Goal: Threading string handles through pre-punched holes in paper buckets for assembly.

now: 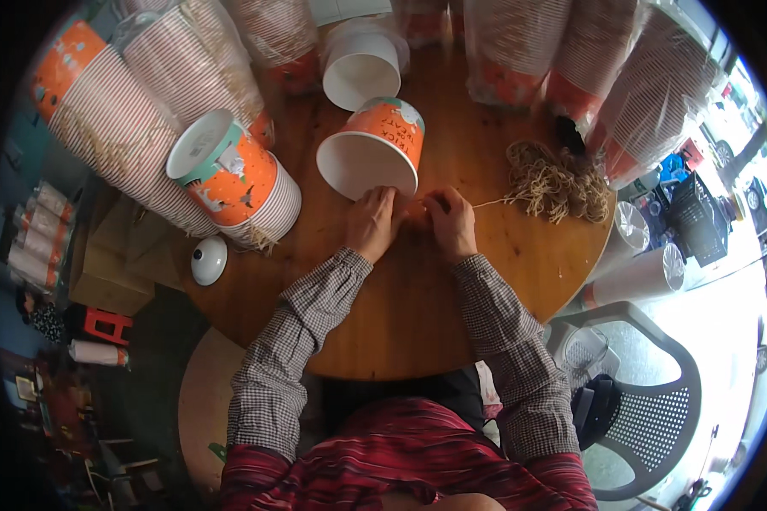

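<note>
Orange-and-white paper buckets are being catalogued on a round wooden table, its top glossy, warm brown and grained.

Item in hand: one paper bucket, lying on its side at the centre of the frame, white mouth turned toward the wearer, printed orange wall uppermost. Its lower rim is being touched by the left hand, fingers curled and closed at the rim. A pale twine strand is being pinched by the right hand, fingertips closed on it just beside the left hand. The strand is being drawn taut from a loose twine heap, tan, fibrous and tangled, at centre right.

Progress, as judged: the cord is being fitted to this bucket and is not yet seen secured; whether a knot is already being formed cannot be told, the fingertips being bunched together.

Stock:
- nested bucket stack, left of centre, ribbed with rim edges, cord ends showing below it, so it is probably finished work;
- long bucket stacks, upper left, tilted;
- film-wrapped bucket sleeves, upper right, glossy, apparently untouched;
- single upright white bucket, top centre.

Sundries: white domed knob at the table's left edge; grey mesh plastic chair, lower right.
</note>
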The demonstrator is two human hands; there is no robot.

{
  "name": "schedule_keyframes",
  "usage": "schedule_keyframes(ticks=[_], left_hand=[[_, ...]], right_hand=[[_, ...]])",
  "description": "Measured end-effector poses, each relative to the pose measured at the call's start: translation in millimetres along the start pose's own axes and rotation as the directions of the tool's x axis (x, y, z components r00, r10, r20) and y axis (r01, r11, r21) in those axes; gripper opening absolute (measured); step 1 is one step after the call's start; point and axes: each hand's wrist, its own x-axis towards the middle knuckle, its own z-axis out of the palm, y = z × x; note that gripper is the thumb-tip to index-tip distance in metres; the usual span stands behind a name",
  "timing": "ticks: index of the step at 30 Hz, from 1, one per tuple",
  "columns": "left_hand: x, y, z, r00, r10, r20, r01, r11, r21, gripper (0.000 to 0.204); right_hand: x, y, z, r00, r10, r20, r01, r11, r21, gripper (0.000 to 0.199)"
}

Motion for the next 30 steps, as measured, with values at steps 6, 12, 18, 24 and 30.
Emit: schedule_keyframes(ticks=[6,12,18,24,30], left_hand=[[-1,-3,-23,0.992,0.129,0.001,-0.128,0.986,0.109,0.013],[-24,44,-111,0.974,0.206,-0.097,-0.19,0.97,0.149,0.012],[-57,118,-219,0.939,0.304,-0.161,-0.277,0.946,0.17,0.021],[-118,186,-279,0.989,0.1,-0.107,-0.109,0.99,-0.088,0.019],[-196,200,-272,0.978,-0.205,-0.029,0.182,0.917,-0.355,0.012]], right_hand=[[-15,-26,4,0.978,0.075,0.194,-0.125,0.956,0.265,0.008],[-58,-58,7,0.938,-0.064,0.342,-0.132,0.844,0.52,0.006],[-116,-151,-31,0.839,-0.227,0.495,-0.078,0.849,0.522,0.007],[-166,-201,-80,0.742,-0.311,0.594,-0.019,0.876,0.481,0.007],[-213,-206,-86,0.653,-0.363,0.664,0.163,0.924,0.345,0.01]])
